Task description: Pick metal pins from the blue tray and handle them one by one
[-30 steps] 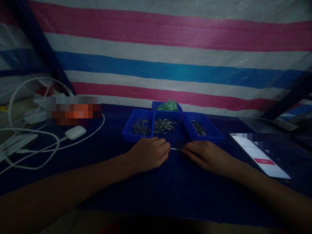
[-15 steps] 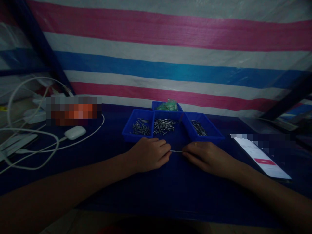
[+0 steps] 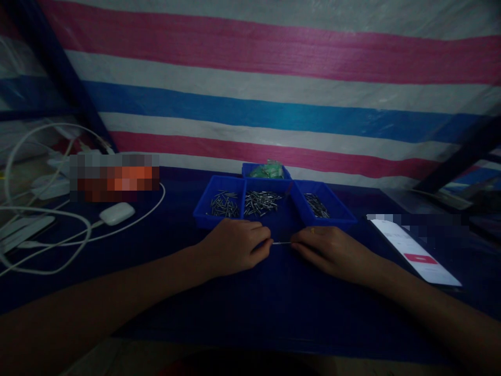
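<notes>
A thin silvery metal pin (image 3: pixel 281 243) spans the small gap between my two hands, low over the blue table. Its left end is pinched in the fingers of my left hand (image 3: pixel 239 247). The other end sits between the thumb and fingers of my right hand (image 3: pixel 327 250). Both ends are hidden by the fingers. Just beyond my hands, a loose pile of similar metal pins (image 3: pixel 261 202) lies between a left blue bin (image 3: pixel 201 209) and a right blue bin (image 3: pixel 342 211), each with more thin metal pieces inside.
Behind the pile stands another blue bin (image 3: pixel 246 169) with a green plastic bag (image 3: pixel 268 170) in it. A lit phone (image 3: pixel 415 253) lies at right. White cables (image 3: pixel 88 235) and a white charger case (image 3: pixel 116 213) are at left. A striped plastic sheet (image 3: pixel 274 57) hangs behind the table.
The whole view has shifted slightly, so things sit a little further left. Both hands keep their pinch on the pin, with no clear movement against the table.
</notes>
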{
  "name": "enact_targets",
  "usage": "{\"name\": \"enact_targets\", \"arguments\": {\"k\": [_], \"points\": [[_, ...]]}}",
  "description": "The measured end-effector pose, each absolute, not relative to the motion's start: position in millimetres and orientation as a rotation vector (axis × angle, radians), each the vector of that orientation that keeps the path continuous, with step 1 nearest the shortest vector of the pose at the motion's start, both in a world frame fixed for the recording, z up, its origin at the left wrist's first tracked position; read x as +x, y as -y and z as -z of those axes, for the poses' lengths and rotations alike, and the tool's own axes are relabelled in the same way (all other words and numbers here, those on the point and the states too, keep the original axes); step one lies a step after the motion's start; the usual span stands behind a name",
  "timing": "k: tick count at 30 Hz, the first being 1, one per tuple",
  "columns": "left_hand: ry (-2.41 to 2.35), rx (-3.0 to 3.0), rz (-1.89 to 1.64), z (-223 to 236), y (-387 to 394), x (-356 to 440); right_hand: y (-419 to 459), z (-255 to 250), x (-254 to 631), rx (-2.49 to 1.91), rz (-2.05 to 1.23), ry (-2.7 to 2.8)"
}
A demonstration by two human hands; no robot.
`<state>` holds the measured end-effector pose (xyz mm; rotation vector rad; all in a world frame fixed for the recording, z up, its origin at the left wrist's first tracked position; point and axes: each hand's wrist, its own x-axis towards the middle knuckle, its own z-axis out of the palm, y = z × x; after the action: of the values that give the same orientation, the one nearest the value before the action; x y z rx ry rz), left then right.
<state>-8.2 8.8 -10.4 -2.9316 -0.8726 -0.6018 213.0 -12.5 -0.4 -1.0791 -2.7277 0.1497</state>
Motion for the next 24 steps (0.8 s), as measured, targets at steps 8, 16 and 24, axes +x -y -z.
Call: {"name": "enact_targets", "arguments": {"k": [8,16,24], "points": [[0.898,-2.966,0.633,9.4,-8.4,-8.9,12.4,1.0,213.4,-1.061,-0.137,2.727],[0.922,-3.015,0.644,13.5,-9.2,-6.5,13.0,-0.3,212.4,-1.069,-0.156,2.732],[0.954,-2.994,0.661,12.7,-8.2,-6.2,12.0,0.7,213.0,-1.056,-0.138,2.727]]}}
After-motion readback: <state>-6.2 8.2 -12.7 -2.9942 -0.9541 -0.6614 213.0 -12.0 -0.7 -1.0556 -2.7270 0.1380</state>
